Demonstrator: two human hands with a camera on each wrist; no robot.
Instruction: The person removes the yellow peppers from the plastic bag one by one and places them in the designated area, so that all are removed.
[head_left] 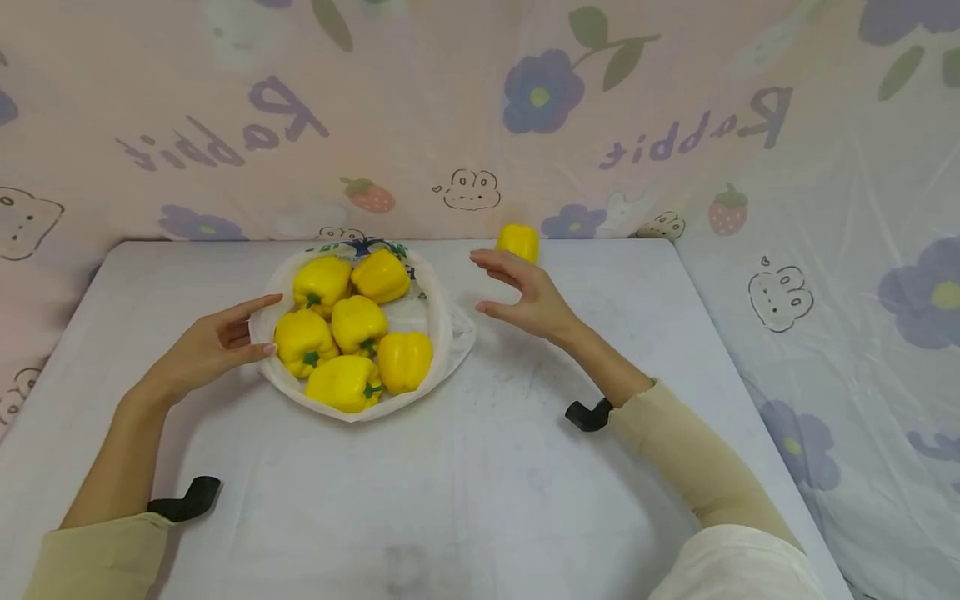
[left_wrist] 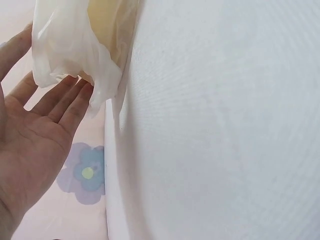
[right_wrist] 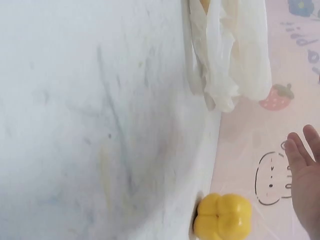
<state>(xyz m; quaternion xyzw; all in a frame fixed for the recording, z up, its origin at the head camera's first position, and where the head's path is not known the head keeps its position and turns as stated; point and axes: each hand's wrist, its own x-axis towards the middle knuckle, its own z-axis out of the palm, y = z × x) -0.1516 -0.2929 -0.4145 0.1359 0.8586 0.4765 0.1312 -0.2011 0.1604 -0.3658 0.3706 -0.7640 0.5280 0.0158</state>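
Observation:
A white plastic bag (head_left: pixel 450 321) stands with its mouth spread wide and several yellow bell peppers (head_left: pixel 358 325) inside, some with green stems showing. My left hand (head_left: pixel 213 346) is at the bag's left rim, thumb and fingers apart. In the left wrist view the fingers (left_wrist: pixel 65 97) of that hand reach the bag's side (left_wrist: pixel 65 45), fairly straight. Right of the bag, my right hand (head_left: pixel 528 296) is held with its fingers spread and nothing in them. Just beyond it sits a single yellow bell pepper (head_left: pixel 519 242), partly covered by the hand in the head view.
Everything stands on a white-covered table (head_left: pixel 450 500) with faint marks on its surface. A printed curtain (head_left: pixel 420 108) with flowers and rabbits hangs behind the back edge and along the right side. Black curved pieces (head_left: pixel 197 498) stick out by both forearms.

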